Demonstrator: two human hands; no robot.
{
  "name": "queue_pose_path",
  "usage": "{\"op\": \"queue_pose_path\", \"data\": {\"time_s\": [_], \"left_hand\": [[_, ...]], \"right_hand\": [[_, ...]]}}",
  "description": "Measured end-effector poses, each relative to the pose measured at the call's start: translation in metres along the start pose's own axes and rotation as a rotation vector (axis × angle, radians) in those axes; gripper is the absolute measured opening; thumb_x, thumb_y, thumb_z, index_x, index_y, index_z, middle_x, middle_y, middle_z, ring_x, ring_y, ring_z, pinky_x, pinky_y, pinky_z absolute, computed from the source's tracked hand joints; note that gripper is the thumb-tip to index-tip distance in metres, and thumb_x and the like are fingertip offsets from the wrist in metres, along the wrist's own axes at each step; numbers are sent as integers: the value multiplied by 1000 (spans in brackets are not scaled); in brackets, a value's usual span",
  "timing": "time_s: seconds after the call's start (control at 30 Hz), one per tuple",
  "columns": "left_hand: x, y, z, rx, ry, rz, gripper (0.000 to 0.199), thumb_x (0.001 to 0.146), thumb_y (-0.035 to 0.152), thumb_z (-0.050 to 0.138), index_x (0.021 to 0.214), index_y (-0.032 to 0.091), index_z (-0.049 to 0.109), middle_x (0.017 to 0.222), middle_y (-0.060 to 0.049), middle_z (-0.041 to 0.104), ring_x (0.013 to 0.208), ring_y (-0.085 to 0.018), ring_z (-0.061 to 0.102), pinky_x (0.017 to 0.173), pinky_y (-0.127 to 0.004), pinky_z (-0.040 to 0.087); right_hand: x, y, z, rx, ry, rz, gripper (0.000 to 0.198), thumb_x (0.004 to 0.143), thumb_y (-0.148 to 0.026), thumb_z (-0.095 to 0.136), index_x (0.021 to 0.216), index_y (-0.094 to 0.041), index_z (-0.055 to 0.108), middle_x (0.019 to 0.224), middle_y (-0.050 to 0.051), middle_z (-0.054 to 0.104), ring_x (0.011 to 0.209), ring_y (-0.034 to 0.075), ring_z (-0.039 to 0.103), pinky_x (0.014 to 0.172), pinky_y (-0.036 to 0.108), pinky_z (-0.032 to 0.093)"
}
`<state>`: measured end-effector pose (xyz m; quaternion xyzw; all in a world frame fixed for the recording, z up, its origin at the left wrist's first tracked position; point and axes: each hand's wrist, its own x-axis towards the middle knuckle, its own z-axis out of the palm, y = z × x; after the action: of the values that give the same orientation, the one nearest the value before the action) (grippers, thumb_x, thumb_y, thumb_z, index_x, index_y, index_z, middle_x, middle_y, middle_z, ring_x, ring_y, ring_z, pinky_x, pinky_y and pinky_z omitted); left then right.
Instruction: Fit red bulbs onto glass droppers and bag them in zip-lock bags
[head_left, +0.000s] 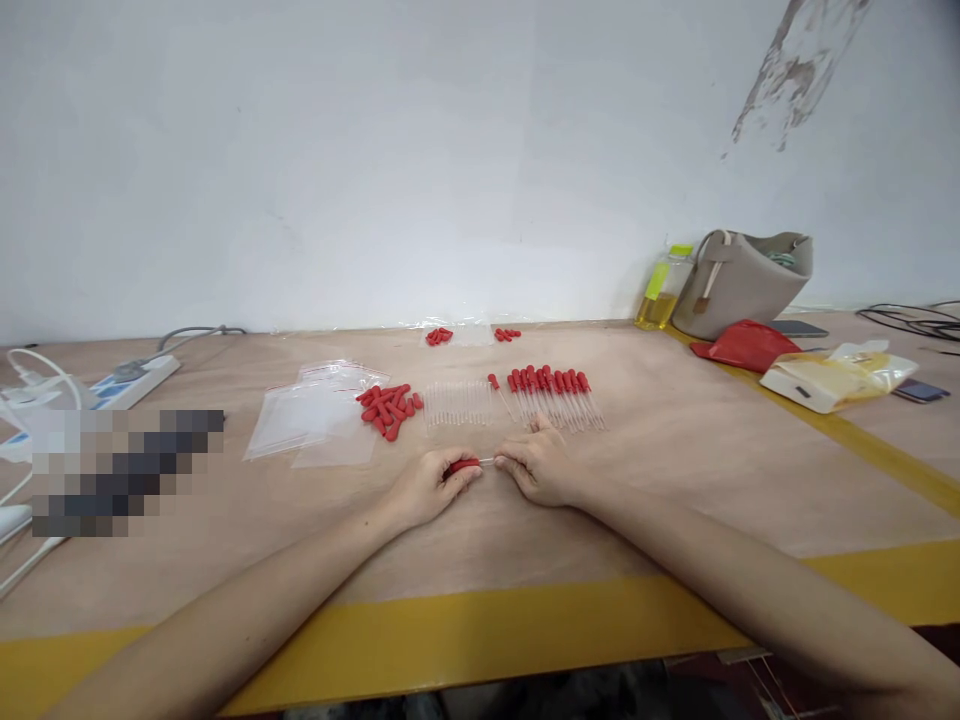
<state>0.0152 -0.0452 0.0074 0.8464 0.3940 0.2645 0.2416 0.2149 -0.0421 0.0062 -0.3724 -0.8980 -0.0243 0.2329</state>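
Observation:
My left hand (pixel 435 485) is closed around a red rubber bulb (pixel 463 465). My right hand (pixel 538 465) pinches a thin clear glass tube (pixel 487 461), whose left end meets the bulb; how far it goes in cannot be seen. Just beyond the hands lies a row of bare glass tubes (pixel 457 402). A heap of loose red bulbs (pixel 388 408) sits left of that row. To its right, several droppers with red bulbs (pixel 551 385) lie side by side, and a single dropper (pixel 495 384) lies slightly apart from them.
Clear zip bags (pixel 300 420) lie left of the heap. Small groups of red bulbs (pixel 439 337) rest near the wall. At right stand a bottle of yellow liquid (pixel 664 290) and a grey bag (pixel 742 285), near a red pouch (pixel 746 346). A power strip (pixel 139 385) is at left.

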Motion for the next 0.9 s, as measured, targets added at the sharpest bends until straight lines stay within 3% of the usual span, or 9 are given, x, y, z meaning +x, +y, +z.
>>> {"op": "queue_pose_path", "data": {"time_s": [0.13, 0.27, 0.37, 0.47, 0.6, 0.73, 0.9], "left_hand": [[3, -2, -1, 19, 1, 27, 23, 85, 31, 43, 78, 16, 59, 55, 3, 52, 50, -9, 46, 50, -19, 37], [7, -8, -7, 69, 46, 115, 19, 84, 29, 47, 88, 18, 61, 74, 0, 62, 64, -11, 54, 60, -22, 42], [6, -14, -15, 157, 115, 182, 25, 80, 32, 52, 102, 20, 57, 84, -2, 60, 67, -12, 54, 61, -23, 43], [4, -20, -20, 265, 205, 164, 27, 79, 32, 53, 103, 19, 54, 82, -2, 54, 66, -13, 51, 59, -23, 42], [5, -22, -20, 323, 277, 133, 14, 82, 29, 47, 78, 17, 52, 73, -1, 49, 61, -12, 47, 57, -23, 38], [7, -19, -18, 294, 182, 115, 19, 80, 31, 49, 68, 17, 43, 59, 3, 45, 51, -10, 43, 50, -22, 32], [5, -17, -20, 281, 126, 40, 16, 80, 32, 47, 74, 19, 42, 49, 7, 38, 45, -10, 38, 47, -21, 26]], "right_hand": [[4, -3, -2, -34, -26, 4, 25, 84, -21, 37, 71, -16, 58, 65, 1, 63, 53, 9, 42, 68, 29, 19], [4, -9, -14, -126, -37, -22, 28, 85, -26, 36, 75, -17, 61, 69, 4, 63, 60, 12, 47, 74, 32, 21], [0, -8, -24, -153, -67, 9, 26, 83, -27, 40, 73, -17, 62, 72, 6, 63, 72, 16, 51, 74, 32, 25], [-3, 5, -31, -5, -57, 218, 25, 81, -28, 42, 74, -17, 63, 73, 5, 63, 67, 14, 53, 63, 25, 32], [11, 32, -34, 190, 12, 600, 27, 76, -34, 46, 63, -17, 62, 59, 1, 60, 56, 12, 52, 52, 21, 34], [40, 42, -28, 56, 32, 805, 32, 74, -41, 46, 56, -18, 61, 61, 2, 62, 62, 15, 56, 55, 22, 36], [67, 36, -8, -157, -26, 903, 34, 78, -42, 42, 78, -17, 65, 80, 10, 65, 75, 21, 59, 62, 29, 41]]}}
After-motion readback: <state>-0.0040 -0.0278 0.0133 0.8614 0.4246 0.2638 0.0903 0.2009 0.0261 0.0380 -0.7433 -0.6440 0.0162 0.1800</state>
